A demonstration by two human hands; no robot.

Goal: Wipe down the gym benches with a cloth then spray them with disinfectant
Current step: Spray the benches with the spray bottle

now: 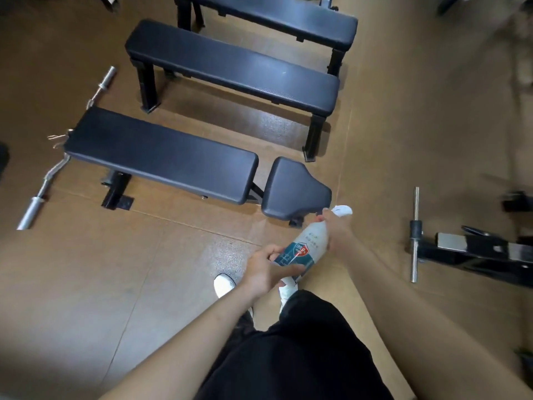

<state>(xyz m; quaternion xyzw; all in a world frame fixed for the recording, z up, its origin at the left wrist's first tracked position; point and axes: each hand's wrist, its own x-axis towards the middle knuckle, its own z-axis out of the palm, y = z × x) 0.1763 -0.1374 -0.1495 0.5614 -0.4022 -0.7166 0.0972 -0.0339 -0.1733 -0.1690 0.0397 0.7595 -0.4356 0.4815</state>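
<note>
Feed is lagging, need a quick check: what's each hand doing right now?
Left hand: fingers curled round the labelled lower part of the spray bottle.
Right hand: grips the same bottle near its neck.

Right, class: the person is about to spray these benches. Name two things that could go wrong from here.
1. The spray bottle is held beside the nearest bench, over the floor; mist could land there and make it slippery.
2. A curl bar lies by that bench's far end, a possible trip.
</note>
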